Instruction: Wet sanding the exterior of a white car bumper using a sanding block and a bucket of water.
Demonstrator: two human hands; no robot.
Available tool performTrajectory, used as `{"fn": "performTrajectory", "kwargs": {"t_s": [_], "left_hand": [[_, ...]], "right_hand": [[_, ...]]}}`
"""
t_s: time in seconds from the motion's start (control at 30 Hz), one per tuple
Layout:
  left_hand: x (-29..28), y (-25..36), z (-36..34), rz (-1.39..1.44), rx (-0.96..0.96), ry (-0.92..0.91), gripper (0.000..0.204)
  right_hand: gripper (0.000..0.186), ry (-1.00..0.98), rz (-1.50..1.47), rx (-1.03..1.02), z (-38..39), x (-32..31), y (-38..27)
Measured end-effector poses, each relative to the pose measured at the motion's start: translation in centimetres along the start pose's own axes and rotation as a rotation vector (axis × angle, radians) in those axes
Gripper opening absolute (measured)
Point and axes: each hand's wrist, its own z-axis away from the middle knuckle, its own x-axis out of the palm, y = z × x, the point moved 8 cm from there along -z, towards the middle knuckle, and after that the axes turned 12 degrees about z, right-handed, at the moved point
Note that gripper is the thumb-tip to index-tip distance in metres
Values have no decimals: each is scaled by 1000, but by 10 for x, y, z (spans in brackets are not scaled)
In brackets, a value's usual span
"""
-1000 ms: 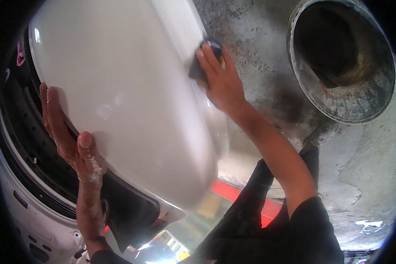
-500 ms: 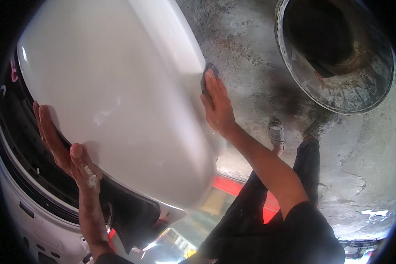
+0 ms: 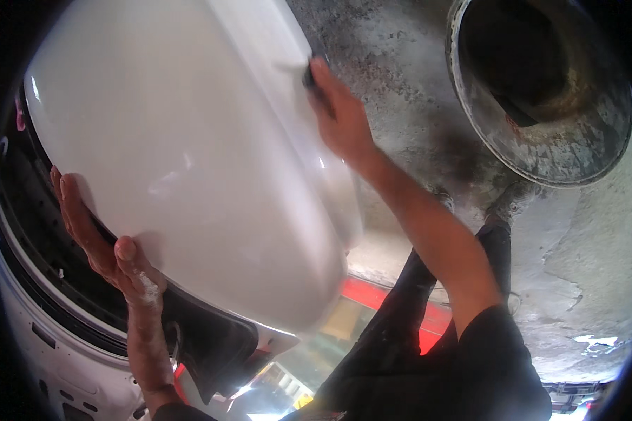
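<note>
Overall light moderate; glare blown out at lower edge. Soft highlights on white panel (image 3: 189, 126); faint shadows beside left hand (image 3: 107, 258). Right hand (image 3: 343, 118) slightly blurred. Fisheye corners vignetted black, edges bowed.

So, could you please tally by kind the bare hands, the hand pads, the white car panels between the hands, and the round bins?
Bare hands: 2, the left hand and right hand
Dark hand pad: 1
White car body panel: 1
Round open bin: 1
Total: 5

Shows a curved, glossy white panel (image 3: 189, 126) slanting across the view, with a dark pad (image 3: 308, 76) at its right edge.
</note>
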Motion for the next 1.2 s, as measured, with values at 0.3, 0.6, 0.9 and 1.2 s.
{"fn": "performTrajectory", "kwargs": {"t_s": [0.3,0.6,0.9,1.2], "left_hand": [[7,1,4,36,2,28,89],[7,5,3,16,36,4,83],[11,16,3,53,26,-37,73],[4,8,0,6,79,33,78]], "right_hand": [[44,-167,-98,221,-77,-15,5],[49,-189,-29,448,171,-33,32],[41,-301,-73,127,-99,8,-47],[60,-186,565,-512,67,-21,-6]]}}
